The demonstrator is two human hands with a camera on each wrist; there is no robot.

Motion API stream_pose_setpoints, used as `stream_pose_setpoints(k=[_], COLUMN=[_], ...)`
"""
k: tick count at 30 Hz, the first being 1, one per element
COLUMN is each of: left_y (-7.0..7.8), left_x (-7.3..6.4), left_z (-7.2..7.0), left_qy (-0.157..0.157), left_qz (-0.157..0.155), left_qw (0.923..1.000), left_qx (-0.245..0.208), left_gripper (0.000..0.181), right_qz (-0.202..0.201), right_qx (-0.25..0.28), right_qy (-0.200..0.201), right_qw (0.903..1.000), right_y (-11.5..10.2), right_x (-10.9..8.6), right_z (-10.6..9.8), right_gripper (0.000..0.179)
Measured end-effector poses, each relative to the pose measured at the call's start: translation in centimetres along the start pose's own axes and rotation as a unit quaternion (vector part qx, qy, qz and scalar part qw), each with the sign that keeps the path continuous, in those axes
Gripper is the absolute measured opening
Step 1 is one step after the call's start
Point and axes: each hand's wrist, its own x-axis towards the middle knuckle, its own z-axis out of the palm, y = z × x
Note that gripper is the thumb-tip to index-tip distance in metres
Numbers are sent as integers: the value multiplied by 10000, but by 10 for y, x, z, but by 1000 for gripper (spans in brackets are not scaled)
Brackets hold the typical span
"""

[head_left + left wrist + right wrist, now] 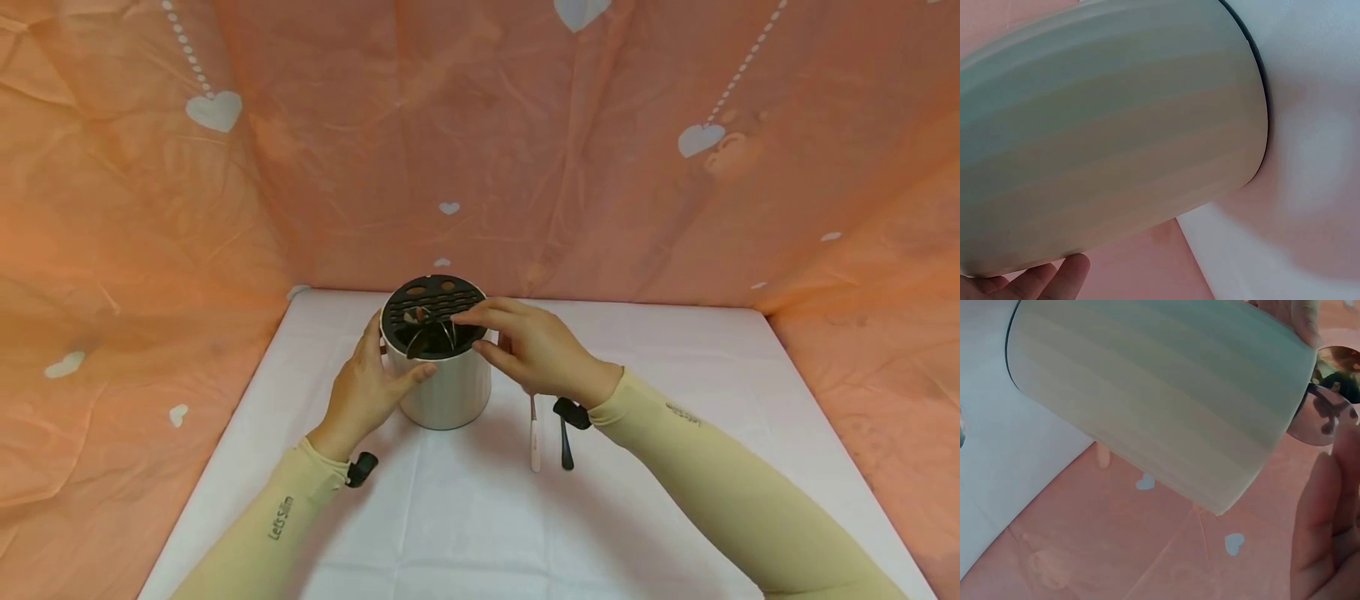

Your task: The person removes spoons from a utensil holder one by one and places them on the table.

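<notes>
Sleeves point(720, 475) near us get cut off. Our left hand point(366, 386) grips the tub point(447, 393) on the table point(465, 517), some fingers hidden. Our right hand point(543, 348) has loose, spread fingers beside a shiny spoon point(1317, 422) up top; we can't tell if they touch.

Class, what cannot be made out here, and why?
- Head: far ends of the white handle and dark handle, behind the right hand and black wristpiece.
- Right wrist: lower ends of the cutlery, hidden inside the holder.
- Left wrist: the holder's top, cut off by the left edge.
- Right wrist: a shiny thing, cut off by the left edge.
</notes>
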Motion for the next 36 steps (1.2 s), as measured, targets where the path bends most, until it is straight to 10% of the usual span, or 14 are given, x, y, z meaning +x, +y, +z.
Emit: stream_pose_setpoints(k=[18,36], left_y=[0,0], left_x=[-1,0], left_z=[1,0], left_qy=[-33,-45], left_qz=[15,-10], left_qw=[10000,10000], left_qx=[19,38], left_gripper=[107,109], right_qz=[-547,-1293], right_qx=[-762,-2560], right_qy=[-26,-165], right_qw=[9956,9578], right_y=[-10,-3], right_x=[3,14], right_z=[10,13], right_gripper=[33,36])
